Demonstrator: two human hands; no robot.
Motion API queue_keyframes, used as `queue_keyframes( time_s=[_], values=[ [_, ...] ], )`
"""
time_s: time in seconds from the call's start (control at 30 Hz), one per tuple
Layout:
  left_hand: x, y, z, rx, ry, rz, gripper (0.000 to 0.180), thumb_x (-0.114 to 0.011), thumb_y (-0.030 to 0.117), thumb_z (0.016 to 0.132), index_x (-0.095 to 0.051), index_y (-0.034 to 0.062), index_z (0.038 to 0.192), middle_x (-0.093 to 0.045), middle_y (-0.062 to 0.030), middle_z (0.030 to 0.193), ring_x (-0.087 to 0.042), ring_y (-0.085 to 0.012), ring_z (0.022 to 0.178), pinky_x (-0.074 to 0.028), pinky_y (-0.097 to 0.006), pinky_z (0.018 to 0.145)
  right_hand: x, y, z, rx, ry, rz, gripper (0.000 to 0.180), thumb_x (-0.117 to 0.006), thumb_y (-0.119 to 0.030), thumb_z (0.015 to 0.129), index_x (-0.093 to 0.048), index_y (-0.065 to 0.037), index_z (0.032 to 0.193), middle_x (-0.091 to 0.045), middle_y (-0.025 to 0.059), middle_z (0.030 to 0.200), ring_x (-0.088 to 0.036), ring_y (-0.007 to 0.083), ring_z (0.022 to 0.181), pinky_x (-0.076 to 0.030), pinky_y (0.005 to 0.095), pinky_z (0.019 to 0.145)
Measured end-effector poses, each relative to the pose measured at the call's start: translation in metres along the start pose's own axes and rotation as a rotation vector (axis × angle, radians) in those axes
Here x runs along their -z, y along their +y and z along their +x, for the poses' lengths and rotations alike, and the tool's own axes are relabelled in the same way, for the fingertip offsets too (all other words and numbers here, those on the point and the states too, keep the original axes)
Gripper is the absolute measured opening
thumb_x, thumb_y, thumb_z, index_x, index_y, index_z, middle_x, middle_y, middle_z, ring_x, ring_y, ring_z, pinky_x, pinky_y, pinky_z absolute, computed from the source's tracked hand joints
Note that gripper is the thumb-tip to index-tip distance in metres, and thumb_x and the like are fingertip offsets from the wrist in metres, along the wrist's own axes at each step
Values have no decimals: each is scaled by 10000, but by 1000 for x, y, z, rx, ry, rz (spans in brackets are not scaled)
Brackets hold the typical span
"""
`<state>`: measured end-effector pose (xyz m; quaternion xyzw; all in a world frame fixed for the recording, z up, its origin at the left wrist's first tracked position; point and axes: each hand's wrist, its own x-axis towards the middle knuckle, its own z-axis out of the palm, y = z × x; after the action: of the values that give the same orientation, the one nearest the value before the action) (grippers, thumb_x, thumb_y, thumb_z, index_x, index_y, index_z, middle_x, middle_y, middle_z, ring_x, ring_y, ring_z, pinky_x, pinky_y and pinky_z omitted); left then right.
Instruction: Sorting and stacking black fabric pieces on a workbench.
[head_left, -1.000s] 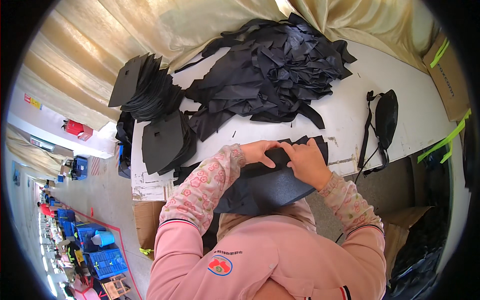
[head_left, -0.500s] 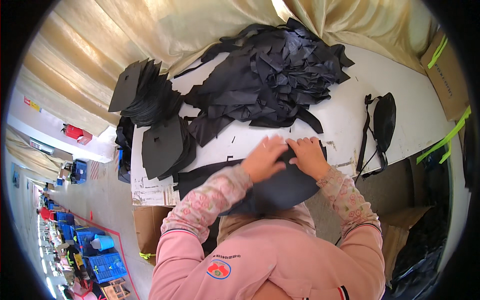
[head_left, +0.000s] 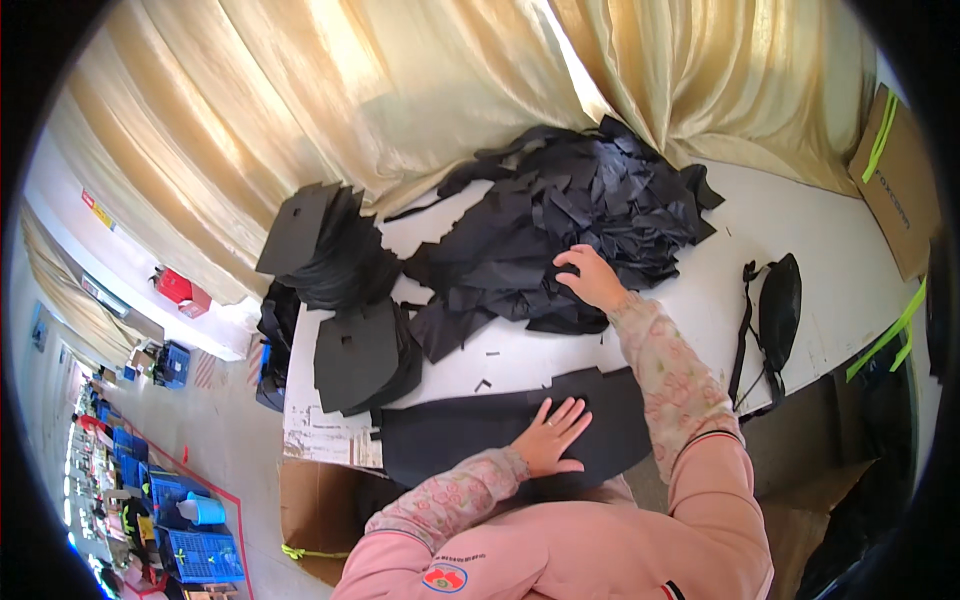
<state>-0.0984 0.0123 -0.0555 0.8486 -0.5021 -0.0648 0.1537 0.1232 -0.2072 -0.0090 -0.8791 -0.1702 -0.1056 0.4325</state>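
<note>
A flat dark panel (head_left: 450,437) with rounded ends lies along the near edge of the white table. My left hand (head_left: 555,437) rests on it, palm down with fingers spread. Beyond the panel, my right hand (head_left: 592,278) is over the front of a large heap of black fabric pieces (head_left: 625,205). Its fingers are curved, with a gap between them and the thumb, and I see nothing between them. Left of the heap stand two stacks of dark cut panels: a taller rear stack (head_left: 335,250) and a nearer stack (head_left: 365,360), with small square holes in the top pieces.
A black pouch with a strap (head_left: 780,310) lies on the right of the table (head_left: 740,225). Cream curtains (head_left: 400,100) hang behind. A cardboard box (head_left: 895,190) stands at the far right, another carton (head_left: 325,505) under the table's left end. Blue crates (head_left: 205,555) stand on the floor.
My right hand has left the dark panel and moved forward to the fabric heap. My left hand has come down flat on the panel, which now lies flatter on the table. The view has tilted up.
</note>
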Motion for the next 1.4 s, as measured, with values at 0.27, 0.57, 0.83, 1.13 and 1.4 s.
queue_keyframes(
  time_s=[0.27, 0.57, 0.83, 1.13, 1.4],
  values=[
    [0, 2, 2, 5, 4, -95, 904, -599, 578, 859, -252, 67, 1518, -199, -201, 1579, -160, -347, 1477, -104, -587, 1159, -31, -10, 61, -335, 91, -311, 563, -665, -214, 866, -450, -48, 1359, -465, 243, 1375, -462, 393, 1265, -424, 480, 1017],
    [69, -44, 16, 349, 811, -345, 789, -750, 142, 763, -334, -10, 1416, -324, -272, 1461, -328, -438, 1362, -278, -450, 1131, -22, -114, -121, 118, 29, 147, 564, -584, -118, 916, -391, 8, 1431, -454, 256, 1406, -408, 428, 1323, -330, 432, 1103],
    [89, -83, 31, 334, 748, -626, 234, -715, 42, 810, -665, 5, 1035, -692, -80, 884, -670, -266, 863, -490, -335, 891, 12, -155, -167, 305, 19, 145, 430, -640, -7, 849, -565, -41, 1271, -594, 170, 1220, -578, 355, 1118, -474, 410, 947],
    [166, -56, 14, 170, 372, -922, 183, -708, 28, 867, -682, -5, 1045, -691, 0, 953, -593, -84, 883, -484, -262, 827, 76, -149, -102, 122, -16, 684, 581, -645, -54, 889, -412, -35, 1421, -493, 105, 1374, -534, 207, 1184, -413, 336, 1015],
    [194, -71, 4, 399, 738, -482, 199, -746, 62, 804, -669, -2, 975, -678, -53, 854, -614, -113, 804, -496, -262, 760, 59, -156, -95, -30, -258, 728, 133, -721, -113, 860, -616, -36, 884, -532, -66, 731, -476, 17, 652, -402, 198, 586]
  ],
)
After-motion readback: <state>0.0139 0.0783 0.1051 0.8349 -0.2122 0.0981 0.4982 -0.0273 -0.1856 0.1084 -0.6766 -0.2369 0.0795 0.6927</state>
